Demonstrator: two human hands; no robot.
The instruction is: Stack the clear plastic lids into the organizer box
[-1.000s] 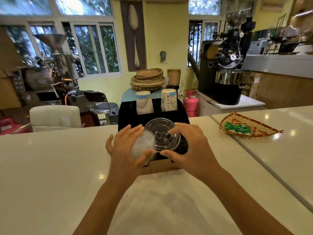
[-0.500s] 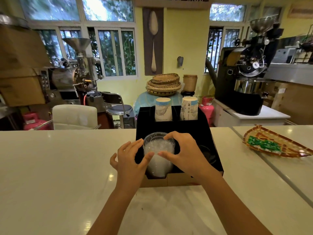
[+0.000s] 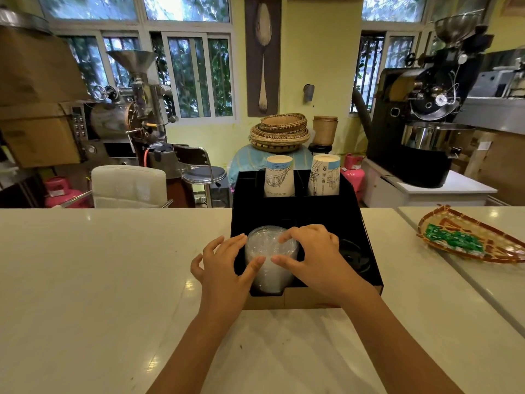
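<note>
A stack of clear plastic lids (image 3: 270, 260) stands in the front left slot of the black organizer box (image 3: 295, 211) on the white counter. My left hand (image 3: 224, 263) touches the stack's left side, thumb pressed on its front. My right hand (image 3: 315, 257) rests over the stack's top and right side, thumb and fingertips on the lids. The front right slot (image 3: 353, 255) holds dark round lids. Two stacks of paper cups (image 3: 279, 176) stand upside down in the box's rear slots.
A woven tray with green packets (image 3: 466, 240) lies on the counter at the right. Beyond the counter stand a white chair (image 3: 129, 184), a stool, coffee roasters and a pile of baskets (image 3: 279, 132). A seam splits the counter at the right.
The lids, held tilted above the box a second ago, now sit upright and lower in the front left slot. Both hands followed them down and stay on the stack.
</note>
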